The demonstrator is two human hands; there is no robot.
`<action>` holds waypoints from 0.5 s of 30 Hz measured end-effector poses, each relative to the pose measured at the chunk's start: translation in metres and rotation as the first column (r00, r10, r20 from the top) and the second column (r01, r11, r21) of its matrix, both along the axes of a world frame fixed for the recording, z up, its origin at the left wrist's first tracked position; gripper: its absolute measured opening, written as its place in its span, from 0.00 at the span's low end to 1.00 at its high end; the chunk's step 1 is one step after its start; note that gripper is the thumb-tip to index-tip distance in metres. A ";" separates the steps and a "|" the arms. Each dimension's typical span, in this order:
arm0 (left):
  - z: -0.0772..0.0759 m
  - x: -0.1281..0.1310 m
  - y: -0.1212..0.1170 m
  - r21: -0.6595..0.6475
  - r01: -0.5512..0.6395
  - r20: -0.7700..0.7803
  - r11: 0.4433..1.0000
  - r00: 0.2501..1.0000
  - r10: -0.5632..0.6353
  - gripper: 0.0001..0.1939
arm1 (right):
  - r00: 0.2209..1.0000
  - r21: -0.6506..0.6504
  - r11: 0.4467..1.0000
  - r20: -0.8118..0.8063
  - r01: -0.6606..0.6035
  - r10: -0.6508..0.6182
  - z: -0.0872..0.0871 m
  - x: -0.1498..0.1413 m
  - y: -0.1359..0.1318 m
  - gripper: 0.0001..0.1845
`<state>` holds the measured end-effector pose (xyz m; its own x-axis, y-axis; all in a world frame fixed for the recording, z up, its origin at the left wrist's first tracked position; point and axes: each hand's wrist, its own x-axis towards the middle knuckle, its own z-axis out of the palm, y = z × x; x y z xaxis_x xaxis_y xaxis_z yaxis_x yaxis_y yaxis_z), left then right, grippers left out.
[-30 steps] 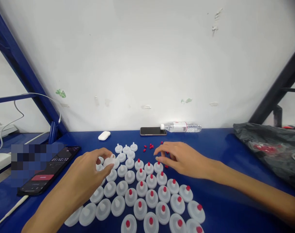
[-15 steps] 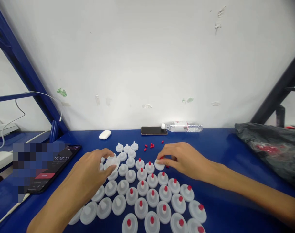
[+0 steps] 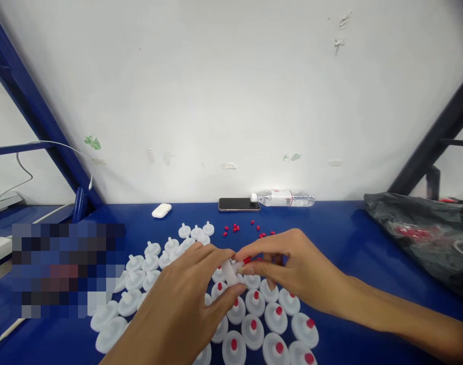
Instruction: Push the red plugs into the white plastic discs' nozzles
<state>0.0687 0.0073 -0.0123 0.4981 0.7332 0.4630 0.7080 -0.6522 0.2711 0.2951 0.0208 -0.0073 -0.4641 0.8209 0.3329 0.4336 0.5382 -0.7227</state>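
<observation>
My left hand (image 3: 193,299) is closed on a white plastic cap (image 3: 228,272), held tilted above the blue table (image 3: 341,228). My right hand (image 3: 284,266) pinches a small red plug (image 3: 247,260) right at that cap's nozzle. The two hands meet over rows of white caps: those on the right carry red plugs (image 3: 254,324), those on the left are plain white (image 3: 147,263). Several loose red plugs (image 3: 235,229) lie just beyond the hands.
A phone (image 3: 239,204) and a lying water bottle (image 3: 282,198) rest by the white wall. A white earbud case (image 3: 162,210) sits at the back left, a black plastic bag (image 3: 421,233) on the right, a blurred patch and white cables on the left.
My left hand lifted a white cap from the left group and moved right to the middle. My right hand picked up a red plug and brought it to the cap.
</observation>
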 end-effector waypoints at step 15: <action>0.032 -0.073 0.013 0.138 -0.458 -0.105 0.878 0.875 0.473 0.17 | 0.761 0.312 0.930 0.550 0.194 -0.343 -0.001 0.056 0.064 0.15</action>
